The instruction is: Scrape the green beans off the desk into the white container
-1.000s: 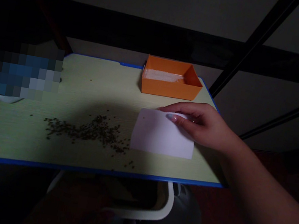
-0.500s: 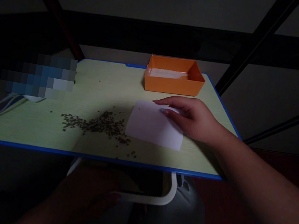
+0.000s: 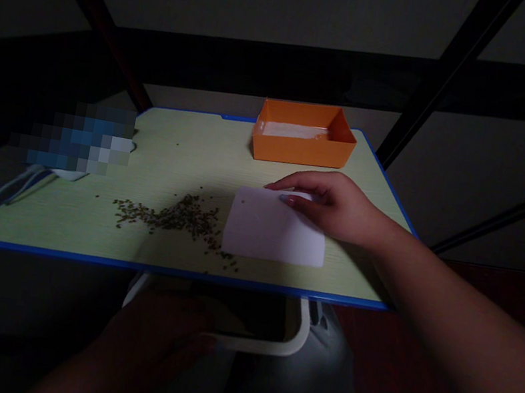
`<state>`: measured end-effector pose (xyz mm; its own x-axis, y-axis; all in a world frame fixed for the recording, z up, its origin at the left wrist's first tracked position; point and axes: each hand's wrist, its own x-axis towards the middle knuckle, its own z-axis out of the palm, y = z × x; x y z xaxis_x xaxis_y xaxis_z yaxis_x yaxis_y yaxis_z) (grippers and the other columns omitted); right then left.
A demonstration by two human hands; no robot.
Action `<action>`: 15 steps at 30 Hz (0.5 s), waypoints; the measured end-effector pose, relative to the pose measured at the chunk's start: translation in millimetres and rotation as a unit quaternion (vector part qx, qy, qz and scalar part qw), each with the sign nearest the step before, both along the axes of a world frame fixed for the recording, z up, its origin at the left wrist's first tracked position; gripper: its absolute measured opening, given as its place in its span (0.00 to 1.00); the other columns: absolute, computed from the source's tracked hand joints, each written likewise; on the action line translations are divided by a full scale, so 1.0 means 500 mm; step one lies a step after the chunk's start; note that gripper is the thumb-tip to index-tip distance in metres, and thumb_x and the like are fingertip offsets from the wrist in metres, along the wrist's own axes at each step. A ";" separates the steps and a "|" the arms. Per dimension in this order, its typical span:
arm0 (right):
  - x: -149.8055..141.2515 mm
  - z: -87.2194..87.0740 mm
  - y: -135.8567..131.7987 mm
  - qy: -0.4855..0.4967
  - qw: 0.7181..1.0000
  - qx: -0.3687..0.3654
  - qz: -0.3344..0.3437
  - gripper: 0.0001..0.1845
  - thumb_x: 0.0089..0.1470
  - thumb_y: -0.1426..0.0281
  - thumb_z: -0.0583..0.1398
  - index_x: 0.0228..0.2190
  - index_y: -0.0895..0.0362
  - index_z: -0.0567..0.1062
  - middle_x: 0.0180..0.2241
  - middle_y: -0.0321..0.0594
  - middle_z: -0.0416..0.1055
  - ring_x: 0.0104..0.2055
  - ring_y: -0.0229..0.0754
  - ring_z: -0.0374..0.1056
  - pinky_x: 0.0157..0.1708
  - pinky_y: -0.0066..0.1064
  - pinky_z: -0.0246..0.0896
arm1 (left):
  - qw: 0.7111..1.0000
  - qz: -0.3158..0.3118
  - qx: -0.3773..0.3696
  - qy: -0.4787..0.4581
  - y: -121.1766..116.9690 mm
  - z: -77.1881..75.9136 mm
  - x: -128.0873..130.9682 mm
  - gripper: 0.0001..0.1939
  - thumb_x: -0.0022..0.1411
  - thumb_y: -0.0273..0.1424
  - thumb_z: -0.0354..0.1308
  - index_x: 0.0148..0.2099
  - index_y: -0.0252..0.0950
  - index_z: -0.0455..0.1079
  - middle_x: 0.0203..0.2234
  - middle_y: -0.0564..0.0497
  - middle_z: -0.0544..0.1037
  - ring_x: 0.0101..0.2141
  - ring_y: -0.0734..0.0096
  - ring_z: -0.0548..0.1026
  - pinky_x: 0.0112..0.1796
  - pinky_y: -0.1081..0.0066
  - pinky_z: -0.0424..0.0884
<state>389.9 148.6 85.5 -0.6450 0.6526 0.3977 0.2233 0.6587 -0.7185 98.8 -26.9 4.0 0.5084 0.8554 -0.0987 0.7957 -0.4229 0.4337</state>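
Since the earlier frame, the lower edge of the white paper (image 3: 276, 236) has come closer to the table's near edge and now lies more level; its lower left corner meets the small dark pieces (image 3: 182, 216). The view has shifted slightly.

Right hand (image 3: 342, 207): fingers closed narrowly on the paper's top edge, thumb on the near face, other fingers behind. The paper stands on the right half of the table (image 3: 191, 167), just beside the heap; a few pieces are scattered beyond it and one speck shows on the sheet.

Other items: orange open box (image 3: 301, 152) at the far edge, behind the paper and the hand, with a white layer (image 3: 292, 130) inside. At far left, a pixelated object (image 3: 79, 140), unidentifiable, with a looped cord (image 3: 15, 187).

Hard to make out: left hand (image 3: 171, 336), in deep shadow at the rim of the white-rimmed container (image 3: 266, 347) below the table. Cannot tell whether its fingers grip the rim. The tabletop hides the container's far side; its contents are too dark to read.
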 end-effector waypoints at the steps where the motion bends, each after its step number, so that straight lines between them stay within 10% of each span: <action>1: 0.001 0.000 0.000 -0.001 1.000 -0.002 -0.003 0.14 0.61 0.73 0.60 0.46 0.57 0.83 0.48 0.46 0.83 0.50 0.46 0.78 0.55 0.42 0.71 | 1.000 -0.005 0.010 0.003 0.001 0.002 0.002 0.26 0.76 0.50 0.44 0.44 0.42 0.78 0.38 0.50 0.83 0.39 0.62 0.81 0.39 0.61 0.75; 15: 0.020 0.017 -0.004 -0.015 0.999 -0.040 0.006 0.13 0.60 0.70 0.62 0.45 0.54 0.84 0.46 0.42 0.84 0.46 0.44 0.78 0.49 0.38 0.73 | 0.997 -0.018 0.079 0.002 -0.012 -0.019 -0.020 0.31 0.77 0.51 0.38 0.44 0.40 0.78 0.36 0.48 0.83 0.34 0.64 0.79 0.35 0.62 0.69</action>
<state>399.9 146.3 93.9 -0.6632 0.6743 0.3248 0.2377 0.6013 -0.7629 88.9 -32.7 -5.7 0.5384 0.8420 0.0346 0.7804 -0.5137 0.3565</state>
